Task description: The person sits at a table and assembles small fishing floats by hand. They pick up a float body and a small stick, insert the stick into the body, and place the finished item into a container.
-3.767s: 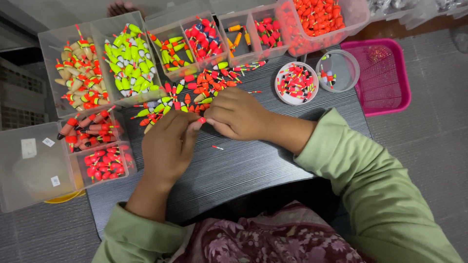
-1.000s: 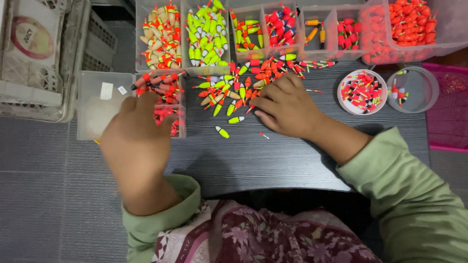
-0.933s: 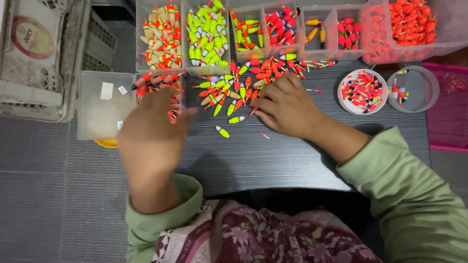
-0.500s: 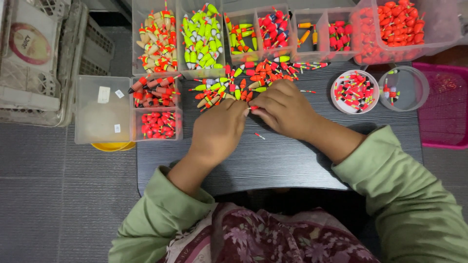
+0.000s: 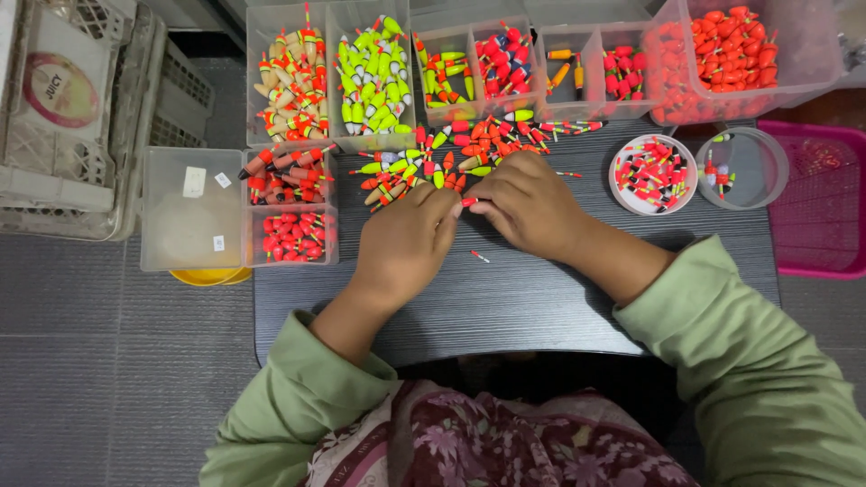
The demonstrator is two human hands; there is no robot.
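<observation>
My left hand [image 5: 406,239] and my right hand [image 5: 528,212] meet fingertip to fingertip over the dark table [image 5: 505,307]. Both pinch a small red float [image 5: 468,202] between them. Just beyond my fingers lies a loose pile of red, orange and yellow-green fishing floats [image 5: 451,153]. A tiny red and white piece [image 5: 480,257] lies on the table below my hands. Both arms are in green sleeves.
Clear compartment boxes hold sorted floats: red ones [image 5: 289,234] at the left, yellow-green ones [image 5: 372,72] at the back, orange ones in a big tub [image 5: 740,45]. Two round tubs [image 5: 651,173] [image 5: 741,167] stand right, a pink tray [image 5: 816,198] beyond. White crates [image 5: 72,117] sit far left.
My left hand has come back from the box of red floats at the left to the middle and met my right hand. My right hand has stayed by the pile.
</observation>
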